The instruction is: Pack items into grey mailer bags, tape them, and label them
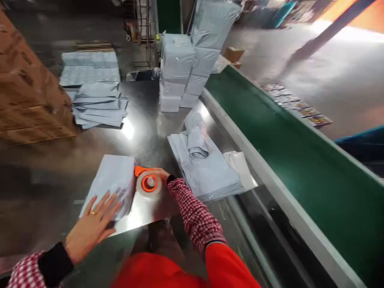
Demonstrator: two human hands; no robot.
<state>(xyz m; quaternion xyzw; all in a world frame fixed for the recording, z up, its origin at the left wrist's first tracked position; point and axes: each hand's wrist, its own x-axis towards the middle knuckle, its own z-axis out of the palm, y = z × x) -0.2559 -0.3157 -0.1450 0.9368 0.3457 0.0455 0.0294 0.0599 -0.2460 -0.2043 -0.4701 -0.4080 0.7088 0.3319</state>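
A pale grey plastic-wrapped package (112, 176) lies on the metal table. My left hand (94, 222) rests over its near end with the fingers spread, a ring on one of them. Just right of the package is an orange tape dispenser (149, 183) with a wide roll of tape on it. My right hand (162, 174) is closed around the far side of the dispenser; part of its fingers is hidden behind it. Farther right, a rolled grey bag (196, 140) sits on a stack of flat grey mailing bags (207, 172).
Wrapped grey parcels (178, 60) are piled at the table's far end. Folded grey bags (100, 106) lie at the back left, beside stacked brown cartons (33, 88). A green conveyor belt (270, 140) runs along the right. Below me is the table's near edge (144, 224).
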